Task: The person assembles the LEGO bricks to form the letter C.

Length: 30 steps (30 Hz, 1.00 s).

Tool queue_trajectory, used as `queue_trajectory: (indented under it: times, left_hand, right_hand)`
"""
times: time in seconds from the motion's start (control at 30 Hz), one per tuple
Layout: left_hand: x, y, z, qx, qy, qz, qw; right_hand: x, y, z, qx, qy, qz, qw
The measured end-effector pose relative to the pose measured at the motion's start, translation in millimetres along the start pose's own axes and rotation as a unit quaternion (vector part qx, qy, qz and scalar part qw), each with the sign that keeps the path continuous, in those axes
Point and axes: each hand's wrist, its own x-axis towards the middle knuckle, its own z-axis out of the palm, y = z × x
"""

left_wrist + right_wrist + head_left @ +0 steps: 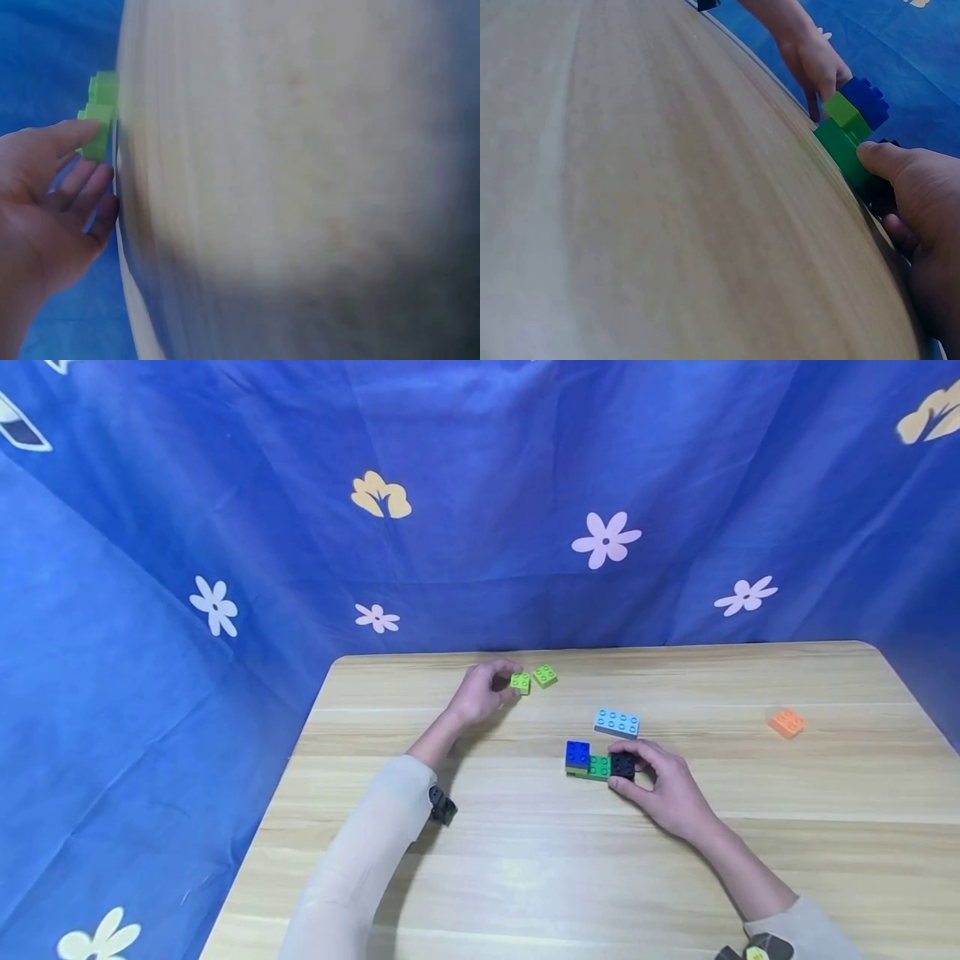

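Left hand: The held lime brick (520,684) is pinched between thumb and fingers of the left hand (483,692), near the far edge of the table (510,877).
Second lime brick: The second lime brick (545,676) is seen just to the right of the held one, its studs upward; whether the two touch cannot be told.
Right hand: The black brick (622,766) is grasped by the right hand (667,789), with thumb on the near side and fingers on the far side.
Stack: The green brick (599,767) is placed lowest, on the table. Its left end is topped by the stacked lime brick (846,114), which is capped in turn by the blue brick (577,754). The black brick is held at the right end; whether it is fully seated cannot be told.
Light blue brick: The light blue brick (617,723) is located just behind the stack, studs upward.
Orange brick: The orange brick (787,723) is found well apart, toward the right side of the table.
Sleeves: Both forearms are partly covered by pale sleeves (360,860).
Backdrop: The table is bordered by a blue cloth (480,552), patterned with white and yellow flowers.
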Motion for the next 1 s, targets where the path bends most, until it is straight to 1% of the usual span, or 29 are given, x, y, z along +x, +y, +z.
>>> queue_trajectory:
  times: [0.13, 0.3, 0.4, 0.53, 0.63, 0.73, 0.83, 0.93, 1.0]
  left_hand:
    - [-8.3, 6.9, 1.8, -0.036, 0.008, 0.016, 0.9992]
    - [-25.5, 21.3, 6.3, -0.078, 0.006, 0.036, 0.9963]
    - [-37.0, 33.9, 9.3, -0.102, -0.007, 0.049, 0.9935]
    - [-52.4, 53.0, 14.9, -0.136, -0.031, 0.066, 0.9880]
    - [-63.3, 66.9, 19.5, -0.154, -0.044, 0.077, 0.9841]
    - [-72.2, 79.0, 23.3, -0.160, -0.054, 0.089, 0.9817]
    - [-78.2, 87.4, 26.6, -0.156, -0.064, 0.101, 0.9805]
    - [-81.4, 91.2, 30.1, -0.143, -0.073, 0.114, 0.9804]
    - [-82.9, 91.7, 32.4, -0.127, -0.079, 0.119, 0.9816]
  right_hand:
    - [0.4, 0, 0, -0.001, -0.001, 0.001, 1.0000]
    - [0.5, -1, 1, -0.004, 0.000, 0.000, 1.0000]
    - [0.4, -1, 0, -0.007, 0.001, -0.001, 1.0000]
    - [0.1, -1, 0, -0.010, 0.003, -0.003, 0.9999]
    - [0.2, 0, 0, -0.010, 0.003, -0.004, 0.9999]
    - [0.6, 0, 0, -0.007, 0.003, -0.004, 1.0000]
    - [0.9, 0, 0, -0.003, 0.003, -0.004, 1.0000]
    - [1.0, -1, 0, 0.000, 0.004, -0.005, 1.0000]
    - [1.1, -1, 0, 0.001, 0.004, -0.005, 1.0000]
